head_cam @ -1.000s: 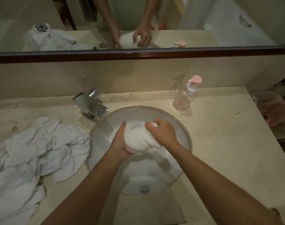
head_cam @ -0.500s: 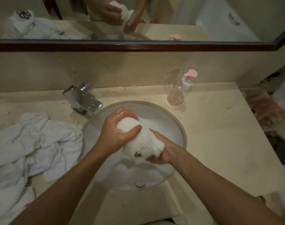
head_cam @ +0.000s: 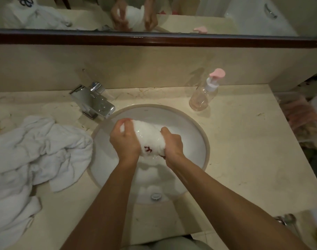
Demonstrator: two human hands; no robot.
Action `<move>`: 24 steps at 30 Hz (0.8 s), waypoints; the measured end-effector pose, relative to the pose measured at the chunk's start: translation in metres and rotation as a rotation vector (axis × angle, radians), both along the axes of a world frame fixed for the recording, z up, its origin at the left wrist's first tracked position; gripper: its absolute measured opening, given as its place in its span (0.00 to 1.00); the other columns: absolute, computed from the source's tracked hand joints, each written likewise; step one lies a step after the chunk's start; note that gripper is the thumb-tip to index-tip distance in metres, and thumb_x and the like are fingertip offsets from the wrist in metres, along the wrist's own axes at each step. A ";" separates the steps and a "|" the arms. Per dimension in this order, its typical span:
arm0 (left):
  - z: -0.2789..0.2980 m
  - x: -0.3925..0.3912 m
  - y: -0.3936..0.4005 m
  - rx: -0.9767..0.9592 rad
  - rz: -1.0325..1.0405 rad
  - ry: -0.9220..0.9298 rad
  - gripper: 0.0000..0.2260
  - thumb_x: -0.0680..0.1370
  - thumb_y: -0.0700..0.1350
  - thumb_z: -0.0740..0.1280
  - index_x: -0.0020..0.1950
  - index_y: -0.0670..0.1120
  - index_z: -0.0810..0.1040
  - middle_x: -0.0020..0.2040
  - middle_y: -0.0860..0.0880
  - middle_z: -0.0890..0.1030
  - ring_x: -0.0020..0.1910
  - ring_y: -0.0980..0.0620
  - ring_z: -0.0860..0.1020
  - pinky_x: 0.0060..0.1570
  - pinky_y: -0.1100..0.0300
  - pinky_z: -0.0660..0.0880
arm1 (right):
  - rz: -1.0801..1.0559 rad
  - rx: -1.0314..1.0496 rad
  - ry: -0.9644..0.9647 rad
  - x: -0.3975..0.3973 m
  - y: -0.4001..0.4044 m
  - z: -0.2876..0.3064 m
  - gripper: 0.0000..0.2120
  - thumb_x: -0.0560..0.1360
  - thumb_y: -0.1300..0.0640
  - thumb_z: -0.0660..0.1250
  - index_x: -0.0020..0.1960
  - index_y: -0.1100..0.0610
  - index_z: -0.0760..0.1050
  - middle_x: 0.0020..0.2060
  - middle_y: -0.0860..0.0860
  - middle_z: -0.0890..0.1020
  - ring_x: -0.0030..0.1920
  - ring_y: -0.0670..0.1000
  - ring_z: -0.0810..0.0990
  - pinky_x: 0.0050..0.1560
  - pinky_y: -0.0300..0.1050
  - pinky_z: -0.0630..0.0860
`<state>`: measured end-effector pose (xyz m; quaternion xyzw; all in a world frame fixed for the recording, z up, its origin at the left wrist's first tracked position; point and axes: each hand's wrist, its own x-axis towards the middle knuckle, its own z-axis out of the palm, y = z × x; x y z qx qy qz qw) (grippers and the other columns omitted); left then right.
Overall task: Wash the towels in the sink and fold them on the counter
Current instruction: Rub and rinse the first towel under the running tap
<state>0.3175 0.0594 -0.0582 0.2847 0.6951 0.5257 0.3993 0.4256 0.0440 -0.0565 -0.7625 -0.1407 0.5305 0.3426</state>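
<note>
Right now I have both hands wrapped around a bunched, wet white towel (head_cam: 147, 139) held above the bowl of the sink (head_cam: 199, 141). My left hand (head_cam: 126, 139) grips its far-left end, and my right hand (head_cam: 172, 143) grips the near-right end; red stitching shows between them. Left of the sink, a heap of white towels (head_cam: 33, 159) lies crumpled on the counter (head_cam: 244, 150). Behind the sink's left rim stands the chrome tap (head_cam: 92, 101), and behind its right rim a pump bottle (head_cam: 202, 96).
</note>
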 end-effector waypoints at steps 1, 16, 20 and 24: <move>0.001 0.002 0.001 -0.007 0.011 0.001 0.08 0.76 0.48 0.63 0.43 0.53 0.81 0.42 0.56 0.80 0.45 0.51 0.78 0.50 0.47 0.79 | -0.009 0.007 -0.017 0.000 0.001 0.000 0.15 0.73 0.49 0.63 0.32 0.57 0.69 0.28 0.50 0.72 0.31 0.53 0.69 0.34 0.45 0.67; -0.005 -0.001 -0.006 -0.097 0.176 -0.140 0.07 0.76 0.49 0.64 0.45 0.51 0.81 0.45 0.49 0.81 0.44 0.51 0.79 0.41 0.58 0.75 | 0.139 -0.004 -0.168 -0.006 0.003 0.005 0.17 0.74 0.45 0.59 0.35 0.57 0.70 0.30 0.52 0.74 0.33 0.52 0.73 0.36 0.49 0.75; 0.016 -0.009 -0.013 -0.011 -0.031 0.007 0.04 0.78 0.50 0.66 0.45 0.56 0.80 0.45 0.55 0.80 0.46 0.57 0.78 0.48 0.58 0.75 | 0.256 -0.126 0.305 0.011 -0.009 0.014 0.17 0.74 0.39 0.66 0.42 0.53 0.78 0.32 0.50 0.80 0.33 0.49 0.78 0.37 0.42 0.76; 0.035 -0.014 -0.034 0.128 -0.300 0.016 0.12 0.73 0.54 0.64 0.55 0.52 0.75 0.51 0.54 0.78 0.50 0.57 0.77 0.49 0.60 0.73 | 0.237 -0.141 0.623 0.026 -0.015 0.011 0.26 0.69 0.40 0.75 0.61 0.54 0.81 0.56 0.56 0.85 0.56 0.60 0.82 0.62 0.63 0.77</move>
